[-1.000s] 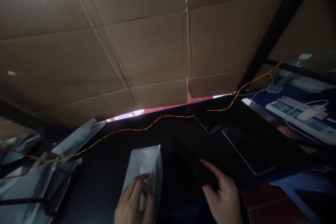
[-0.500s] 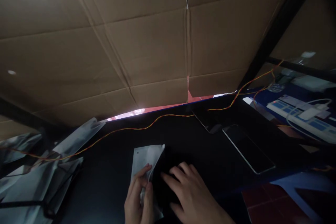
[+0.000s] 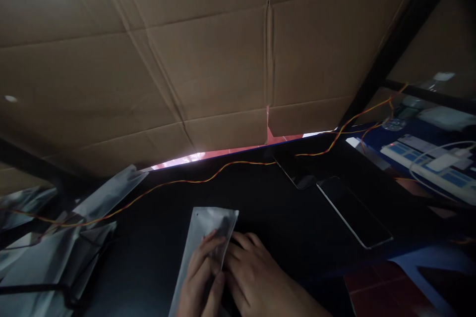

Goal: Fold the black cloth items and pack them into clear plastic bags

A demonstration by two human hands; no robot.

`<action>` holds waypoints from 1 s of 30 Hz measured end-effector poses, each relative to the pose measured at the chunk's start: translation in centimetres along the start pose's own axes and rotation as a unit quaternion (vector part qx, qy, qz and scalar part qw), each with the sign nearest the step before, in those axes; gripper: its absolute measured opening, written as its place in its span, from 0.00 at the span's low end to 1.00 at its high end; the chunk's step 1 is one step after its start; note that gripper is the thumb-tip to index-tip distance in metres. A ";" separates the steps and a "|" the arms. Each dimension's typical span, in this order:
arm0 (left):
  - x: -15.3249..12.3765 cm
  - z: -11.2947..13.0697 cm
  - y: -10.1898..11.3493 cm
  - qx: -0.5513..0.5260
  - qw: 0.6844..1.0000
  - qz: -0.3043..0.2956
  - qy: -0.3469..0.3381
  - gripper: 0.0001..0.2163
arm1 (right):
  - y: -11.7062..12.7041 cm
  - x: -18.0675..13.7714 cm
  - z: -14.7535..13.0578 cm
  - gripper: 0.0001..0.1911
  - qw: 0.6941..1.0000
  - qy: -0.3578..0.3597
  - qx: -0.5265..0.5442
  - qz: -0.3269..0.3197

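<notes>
A frosted translucent plastic bag (image 3: 210, 220) with a small dark hole near its top left corner lies at the lower middle, over the black table. My left hand (image 3: 203, 277) is closed on it, fingers across its front and thumb at the right edge. Against that right edge, my right hand (image 3: 256, 270) presses with its fingers bent together; their tips are hidden by the bag and the left hand. Both hands touch or nearly touch each other. Whether anything is inside the bag, I cannot make out.
More frosted bags (image 3: 48, 267) lie at the left, near a black bar (image 3: 33, 288). Two dark phones, one nearer (image 3: 355, 213) and one farther (image 3: 293, 171), rest on the right. A red-yellow wire (image 3: 223, 166) crosses the table before a cardboard wall (image 3: 223, 69). Power strip (image 3: 427, 163) and bottle (image 3: 405, 109) stand far right.
My right hand has moved left from the bare tabletop to the bag's edge, its spread fingers now drawn together. The bag has shifted slightly right and lies flatter, with my left hand still on it.
</notes>
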State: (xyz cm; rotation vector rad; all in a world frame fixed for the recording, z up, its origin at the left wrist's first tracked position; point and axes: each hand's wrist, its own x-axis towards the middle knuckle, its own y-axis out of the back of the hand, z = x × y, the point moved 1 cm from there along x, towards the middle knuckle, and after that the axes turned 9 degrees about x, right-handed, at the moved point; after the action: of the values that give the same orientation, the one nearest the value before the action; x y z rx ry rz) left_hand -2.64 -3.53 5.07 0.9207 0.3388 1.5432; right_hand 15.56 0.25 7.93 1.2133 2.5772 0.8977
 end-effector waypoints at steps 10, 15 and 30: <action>0.2 -1.2 1.0 0.099 0.985 -0.095 -0.102 0.10 | 0.5 -0.4 1.1 0.25 0.995 0.068 0.038 -0.058; 0.9 -2.0 2.9 0.192 0.961 -0.135 -0.148 0.33 | 1.8 -0.3 1.2 0.17 0.990 0.072 0.081 -0.090; 1.9 -1.9 3.1 0.214 0.945 -0.171 -0.177 0.45 | -5.3 2.7 3.2 0.32 0.992 0.124 -0.022 0.023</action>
State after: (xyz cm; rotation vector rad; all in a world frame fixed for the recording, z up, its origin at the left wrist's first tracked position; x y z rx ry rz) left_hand -5.98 -1.87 6.66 1.3751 0.5527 0.9741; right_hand 11.57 1.09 2.56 1.2239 2.7087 1.1784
